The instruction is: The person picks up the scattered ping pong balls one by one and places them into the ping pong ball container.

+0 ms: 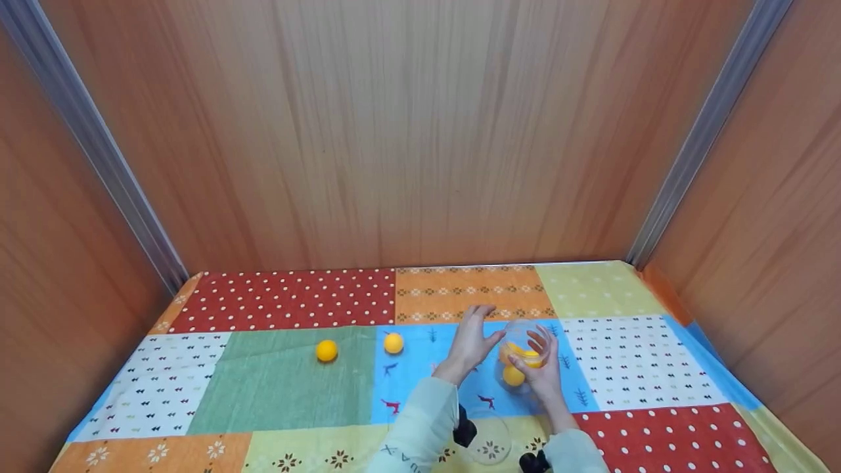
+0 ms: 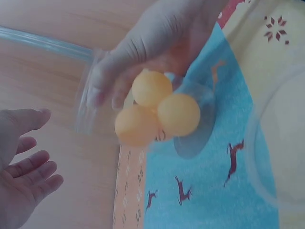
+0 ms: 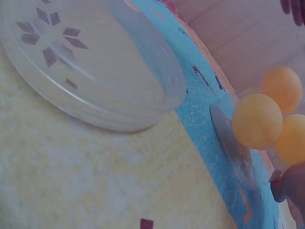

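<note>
My right hand (image 1: 546,369) grips a clear plastic jar (image 1: 507,387), its fingers wrapped around the side. The jar is tilted, and several orange table tennis balls (image 2: 179,115) sit inside it. Left of the jar, my left hand (image 1: 468,347) is held up with fingers spread and nothing in it, apart from the jar. Two more orange balls lie on the cloth to the left: one on the green patch (image 1: 326,351), another on the blue patch (image 1: 393,343). A round clear lid (image 3: 143,119) lies on the cloth near the front, between the forearms.
A patchwork tablecloth (image 1: 282,394) covers the table. Wood-patterned panels (image 1: 420,131) rise behind it and at both sides, with metal strips (image 1: 98,138) at the corners.
</note>
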`<control>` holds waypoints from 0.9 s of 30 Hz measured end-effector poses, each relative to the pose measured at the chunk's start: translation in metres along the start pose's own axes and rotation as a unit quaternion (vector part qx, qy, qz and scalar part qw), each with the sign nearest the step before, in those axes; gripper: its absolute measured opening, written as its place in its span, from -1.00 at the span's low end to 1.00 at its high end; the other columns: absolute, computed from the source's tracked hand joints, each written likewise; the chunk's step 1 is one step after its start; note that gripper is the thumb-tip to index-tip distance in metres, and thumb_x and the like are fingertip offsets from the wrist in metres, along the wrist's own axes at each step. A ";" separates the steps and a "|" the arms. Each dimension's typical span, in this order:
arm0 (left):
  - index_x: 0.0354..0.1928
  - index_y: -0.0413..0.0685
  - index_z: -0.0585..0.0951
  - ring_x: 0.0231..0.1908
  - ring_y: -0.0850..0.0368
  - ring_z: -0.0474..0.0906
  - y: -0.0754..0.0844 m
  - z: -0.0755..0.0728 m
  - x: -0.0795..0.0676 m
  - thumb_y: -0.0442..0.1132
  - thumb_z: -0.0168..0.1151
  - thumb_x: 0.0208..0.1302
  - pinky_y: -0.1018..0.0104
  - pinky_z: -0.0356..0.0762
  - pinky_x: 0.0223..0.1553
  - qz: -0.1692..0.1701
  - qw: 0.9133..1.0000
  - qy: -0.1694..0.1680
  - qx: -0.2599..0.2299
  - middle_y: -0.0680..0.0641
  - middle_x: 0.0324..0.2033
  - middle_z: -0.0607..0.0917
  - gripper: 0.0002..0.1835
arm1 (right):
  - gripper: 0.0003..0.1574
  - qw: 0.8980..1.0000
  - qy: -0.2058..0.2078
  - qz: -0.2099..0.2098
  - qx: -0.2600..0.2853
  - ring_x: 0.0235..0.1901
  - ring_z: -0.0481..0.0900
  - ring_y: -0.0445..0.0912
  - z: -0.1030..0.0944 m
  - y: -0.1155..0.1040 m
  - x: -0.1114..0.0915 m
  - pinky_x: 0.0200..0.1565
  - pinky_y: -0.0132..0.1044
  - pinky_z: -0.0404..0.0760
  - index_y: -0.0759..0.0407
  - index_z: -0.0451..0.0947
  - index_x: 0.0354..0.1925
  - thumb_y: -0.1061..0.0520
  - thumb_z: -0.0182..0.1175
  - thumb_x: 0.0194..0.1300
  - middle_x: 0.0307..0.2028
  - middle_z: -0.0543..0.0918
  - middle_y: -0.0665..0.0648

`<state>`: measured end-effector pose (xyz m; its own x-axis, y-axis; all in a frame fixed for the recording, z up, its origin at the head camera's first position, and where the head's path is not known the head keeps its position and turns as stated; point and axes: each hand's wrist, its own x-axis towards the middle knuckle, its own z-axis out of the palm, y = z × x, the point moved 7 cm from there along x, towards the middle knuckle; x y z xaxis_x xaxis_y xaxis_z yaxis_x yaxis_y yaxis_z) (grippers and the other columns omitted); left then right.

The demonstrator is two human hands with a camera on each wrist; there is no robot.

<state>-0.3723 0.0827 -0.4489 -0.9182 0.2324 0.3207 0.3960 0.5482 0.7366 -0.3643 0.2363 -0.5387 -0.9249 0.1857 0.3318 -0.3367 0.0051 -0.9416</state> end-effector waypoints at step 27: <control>0.09 -0.15 0.41 0.02 -0.02 0.36 -0.079 -0.049 -0.012 -0.22 0.21 0.13 0.15 0.38 -0.01 -0.054 0.996 0.003 0.066 -0.14 0.00 0.42 -0.54 | 0.00 1.000 -0.010 0.002 0.021 0.15 0.05 0.27 0.000 -0.001 -0.001 0.14 0.02 0.10 0.29 -0.08 0.26 0.45 0.23 -0.06 0.16 0.17 0.40</control>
<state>-0.3927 -0.0026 -0.4819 -0.9552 0.1625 0.2473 0.2908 0.6703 0.6827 -0.3631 0.2360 -0.5385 -0.9294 0.1667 0.3292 -0.3395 -0.0370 -0.9399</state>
